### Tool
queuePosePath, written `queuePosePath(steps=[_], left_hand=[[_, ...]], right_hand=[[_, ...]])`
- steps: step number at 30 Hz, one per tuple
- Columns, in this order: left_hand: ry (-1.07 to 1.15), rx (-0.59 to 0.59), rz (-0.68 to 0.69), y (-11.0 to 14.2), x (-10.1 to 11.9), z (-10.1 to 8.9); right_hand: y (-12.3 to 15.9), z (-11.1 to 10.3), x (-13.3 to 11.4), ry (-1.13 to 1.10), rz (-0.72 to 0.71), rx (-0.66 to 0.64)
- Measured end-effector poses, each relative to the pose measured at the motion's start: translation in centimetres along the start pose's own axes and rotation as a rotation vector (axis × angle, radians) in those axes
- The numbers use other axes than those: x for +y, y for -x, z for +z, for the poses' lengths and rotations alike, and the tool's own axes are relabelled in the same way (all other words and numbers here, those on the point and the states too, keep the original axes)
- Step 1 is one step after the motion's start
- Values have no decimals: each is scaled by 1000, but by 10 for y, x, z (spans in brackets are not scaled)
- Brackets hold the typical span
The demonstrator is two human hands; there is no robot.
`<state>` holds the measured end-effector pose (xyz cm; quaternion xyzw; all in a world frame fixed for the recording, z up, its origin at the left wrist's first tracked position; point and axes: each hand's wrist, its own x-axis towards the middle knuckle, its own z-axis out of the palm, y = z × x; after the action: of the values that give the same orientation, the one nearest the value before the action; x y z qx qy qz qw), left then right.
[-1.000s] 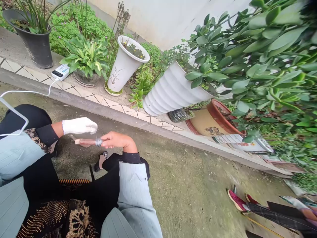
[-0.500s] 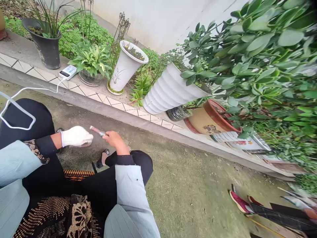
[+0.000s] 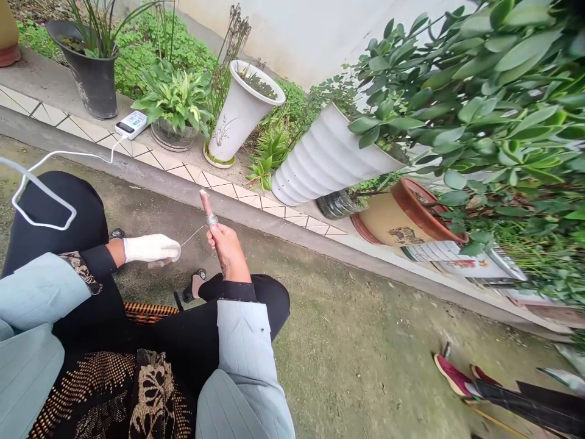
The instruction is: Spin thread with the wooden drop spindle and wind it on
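Note:
My left hand (image 3: 150, 248) wears a white glove and is closed around a thin wire (image 3: 192, 236). The wire runs taut across to a silver coil (image 3: 211, 219) wound on a pinkish rod (image 3: 205, 203). My bare right hand (image 3: 226, 251) grips the rod below the coil and holds it upright. The lower part of the rod is hidden in my fingers. The hands are a short way apart, above my black-trousered knee (image 3: 247, 299).
A white cable (image 3: 68, 155) runs from a power bank (image 3: 131, 124) on the tiled kerb (image 3: 237, 198) to a loop near my left knee. Potted plants line the kerb. A co-worker's pink shoes (image 3: 454, 377) stand at lower right on the concrete ground.
The rod has swung from lying sideways to standing upright in my right hand. The wire between my hands now shows as a longer, clear line.

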<state>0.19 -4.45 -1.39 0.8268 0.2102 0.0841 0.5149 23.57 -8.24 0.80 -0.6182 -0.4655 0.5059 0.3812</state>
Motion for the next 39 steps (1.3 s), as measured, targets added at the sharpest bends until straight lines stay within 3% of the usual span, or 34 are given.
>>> queuePosePath(steps=[4, 8, 11, 13, 14, 15, 16, 19, 21, 23, 27, 30, 33, 35, 36, 39], left_hand=[[-287, -66, -26, -3, 6, 2], [-591, 10, -82, -4, 2, 0], [-628, 58, -91, -4, -8, -2], [-529, 61, -69, -3, -15, -2], [-435, 56, -54, -3, -18, -1], [-322, 52, -46, -2, -20, 0], [-205, 48, -47, -2, -22, 2], [19, 20, -76, -2, -24, 8], [12, -28, -52, -2, -21, 12], [-79, -49, -2, -3, -19, 15], [-287, 8, 19, -3, -15, 14], [-340, 72, -42, -2, -14, 9], [-245, 127, -98, 0, -12, 5], [-119, 141, -99, 0, -12, 4], [-50, 142, -100, 0, -12, 4], [92, 115, -148, -1, -14, 7]], right_hand=[[-10, 3, 8, 674, 123, 20], [-8, 10, 8, 1055, 188, -202], [-3, 13, 6, 945, 258, -622], [3, 11, 3, 660, 243, -911], [5, 9, 1, 498, 201, -964], [8, 5, -1, 345, 139, -933], [9, 1, -3, 204, 68, -822], [7, -9, -5, -113, -72, -309], [1, -14, -2, -108, -46, -78], [-8, -14, 3, 107, 59, 5], [-18, -3, 14, 683, 221, -93], [-16, 10, 15, 899, 318, -405], [-7, 14, 8, 683, 357, -907], [0, 7, 1, 394, 247, -1058], [2, 1, -3, 266, 169, -1002], [4, -18, -7, 9, -41, -439]])
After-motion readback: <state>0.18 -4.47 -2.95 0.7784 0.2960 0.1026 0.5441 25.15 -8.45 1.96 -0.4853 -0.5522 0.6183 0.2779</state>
